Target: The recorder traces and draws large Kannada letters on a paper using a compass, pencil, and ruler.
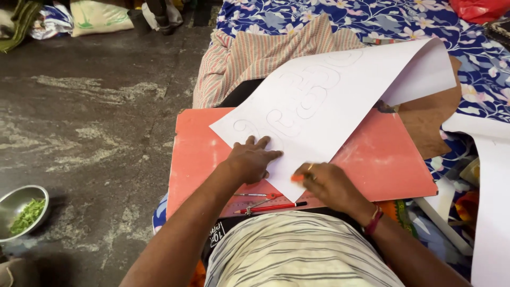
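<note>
A large white sheet of paper [329, 101] with faint pencil curls drawn on it lies across a red board [197, 149] on my lap. My left hand [251, 159] presses flat on the sheet's near left part, fingers spread. My right hand [325, 183] sits at the sheet's near corner, fingers closed on a small orange object [297, 178] that is blurred. A red pencil [271, 207] and a metal compass [260, 196] lie on the board just below my hands.
A striped cloth [255, 53] and a floral bedsheet [372, 18] lie beyond the board. Brown paper [430, 119] sticks out under the sheet; more white paper [491, 202] lies at right. A steel bowl [16, 199] holding green bits stands on the grey floor [95, 106] at left.
</note>
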